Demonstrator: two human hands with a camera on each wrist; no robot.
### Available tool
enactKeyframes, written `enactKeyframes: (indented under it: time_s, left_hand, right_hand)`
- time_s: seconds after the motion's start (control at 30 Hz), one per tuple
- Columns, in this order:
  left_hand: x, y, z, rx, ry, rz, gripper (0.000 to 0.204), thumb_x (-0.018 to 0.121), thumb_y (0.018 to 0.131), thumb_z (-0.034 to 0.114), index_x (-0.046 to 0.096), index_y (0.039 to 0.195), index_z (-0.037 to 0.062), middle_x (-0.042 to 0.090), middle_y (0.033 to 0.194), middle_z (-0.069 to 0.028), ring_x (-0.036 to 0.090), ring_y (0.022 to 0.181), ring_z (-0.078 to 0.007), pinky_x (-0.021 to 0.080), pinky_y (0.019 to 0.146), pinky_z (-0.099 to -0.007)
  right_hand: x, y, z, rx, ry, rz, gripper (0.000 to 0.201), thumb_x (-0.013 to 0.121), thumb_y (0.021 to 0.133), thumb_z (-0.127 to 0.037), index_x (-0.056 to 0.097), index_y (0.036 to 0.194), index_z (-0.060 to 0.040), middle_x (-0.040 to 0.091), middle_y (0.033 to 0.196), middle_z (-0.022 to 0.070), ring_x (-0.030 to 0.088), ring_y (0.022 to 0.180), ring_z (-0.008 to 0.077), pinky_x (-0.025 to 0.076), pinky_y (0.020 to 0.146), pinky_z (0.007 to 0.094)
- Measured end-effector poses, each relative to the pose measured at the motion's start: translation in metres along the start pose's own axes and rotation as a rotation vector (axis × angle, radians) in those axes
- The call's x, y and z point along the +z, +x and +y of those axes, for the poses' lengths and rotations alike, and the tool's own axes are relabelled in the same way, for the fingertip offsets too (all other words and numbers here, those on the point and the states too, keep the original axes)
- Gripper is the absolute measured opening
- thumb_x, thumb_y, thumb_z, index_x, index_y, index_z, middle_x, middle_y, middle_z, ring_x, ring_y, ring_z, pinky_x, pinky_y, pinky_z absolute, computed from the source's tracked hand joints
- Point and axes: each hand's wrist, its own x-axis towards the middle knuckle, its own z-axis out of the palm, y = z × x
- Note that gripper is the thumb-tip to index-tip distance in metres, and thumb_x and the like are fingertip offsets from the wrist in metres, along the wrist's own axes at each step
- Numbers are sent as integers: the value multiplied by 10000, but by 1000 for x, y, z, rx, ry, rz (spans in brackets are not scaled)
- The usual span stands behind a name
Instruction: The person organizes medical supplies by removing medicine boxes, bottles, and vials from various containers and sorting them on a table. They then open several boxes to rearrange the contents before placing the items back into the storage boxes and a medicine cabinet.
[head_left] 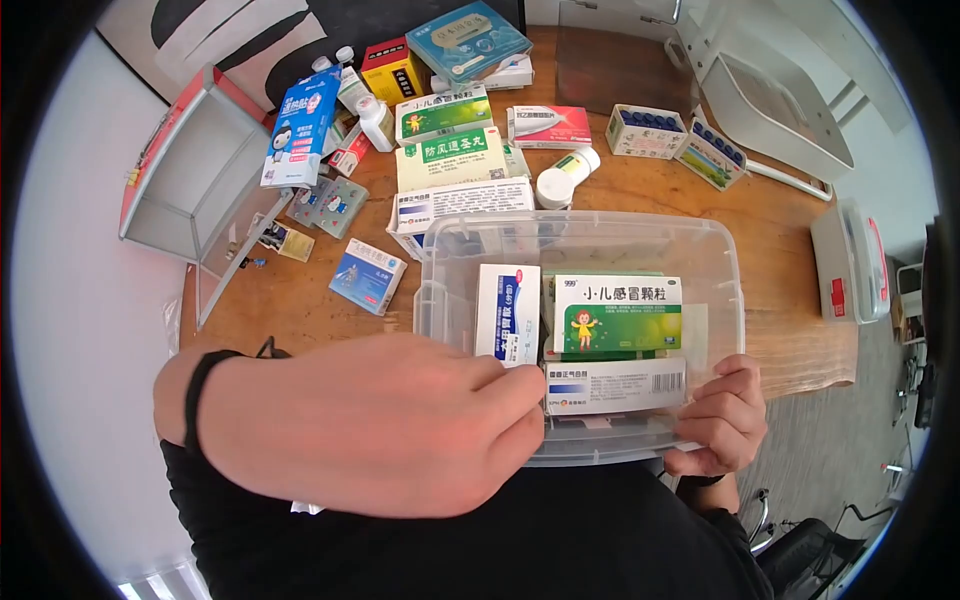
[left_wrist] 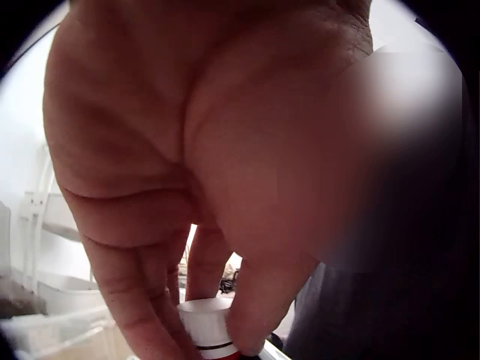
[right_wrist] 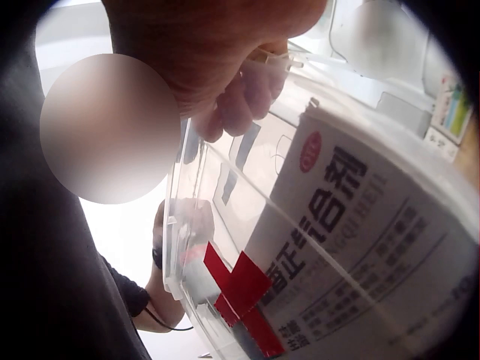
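Observation:
A clear plastic bin is tilted at the person's front. Inside it lie a blue-and-white box, a green-and-white granule box and a white box with a barcode. The left hand reaches over the bin's left part; in the left wrist view this hand pinches a white-capped item with red below the cap, hidden in the head view. The right hand grips the bin's right front corner. Red tape marks the bin's wall in the right wrist view.
Behind the bin stand stacked medicine boxes, white bottles and a pink-and-white box. A blue box and blister packs lie left of it, near an open clear-walled case. A lidded container sits right.

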Motion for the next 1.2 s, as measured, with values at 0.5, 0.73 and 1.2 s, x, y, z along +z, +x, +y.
enactKeyframes:
  time_s: [0.5, 0.73, 1.2]
  left_hand:
    - [28, 13, -22, -19, -143, -145, 297, 699, 909, 62, 646, 1183, -38, 620, 1022, -117, 718, 929, -259, 612, 737, -394]
    - [46, 26, -29, -25, -122, -276, 203, 696, 896, 41, 641, 1070, -47, 660, 988, -155, 740, 900, -327, 615, 746, -422]
    - [36, 26, -31, -32, -142, -293, 225, 764, 918, 146, 683, 1066, -4, 660, 949, -145, 732, 889, -333, 600, 770, -434]
  right_hand:
    - [-2, 1, 1, -21, 9, -17, 486, 905, 776, -581, 704, 712, -143, 632, 684, -26, 619, 739, 199, 521, 852, 420]
    - [2, 1, 3, -42, 16, 22, 480, 908, 771, -567, 702, 710, -138, 629, 672, -24, 613, 720, 201, 526, 849, 421]
    - [-2, 3, 1, -28, 18, -17, 457, 940, 740, -535, 695, 716, -150, 637, 699, -32, 628, 751, 199, 528, 842, 409]
